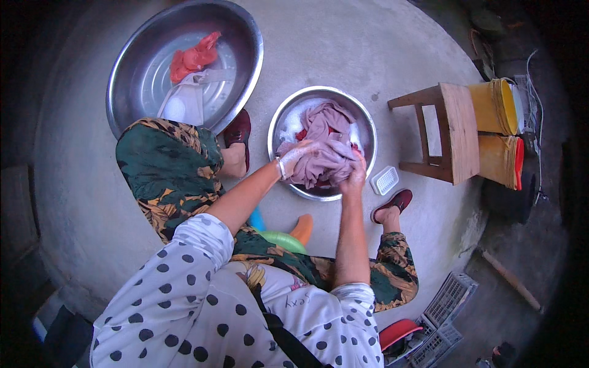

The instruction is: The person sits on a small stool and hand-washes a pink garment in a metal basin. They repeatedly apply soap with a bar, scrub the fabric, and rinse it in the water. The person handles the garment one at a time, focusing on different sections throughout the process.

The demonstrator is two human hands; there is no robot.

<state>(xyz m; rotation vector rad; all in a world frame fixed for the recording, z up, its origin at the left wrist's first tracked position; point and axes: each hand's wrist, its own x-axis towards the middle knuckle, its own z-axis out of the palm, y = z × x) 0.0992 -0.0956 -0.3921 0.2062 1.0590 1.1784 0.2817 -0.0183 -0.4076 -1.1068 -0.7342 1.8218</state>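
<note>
Both my hands grip a wet mauve garment [328, 161] over a round metal basin [276, 132] between my feet. My left hand [296, 156], with a pale band at its wrist, is closed on the garment's left side. On its right side my right hand [354, 172] clasps the bunched cloth. More of the mauve fabric trails to the basin's far side, among white suds [292, 121]. Bits of red cloth show beneath it; their shape is hidden.
A larger metal basin [126, 80] at the far left holds a red bag-like item [195, 58] and whitish cloth [184, 104]. A white soap dish [384, 181] lies right of the small basin. Beyond stand a wooden stool [460, 135], yellow buckets [491, 107] and grey crates [450, 299].
</note>
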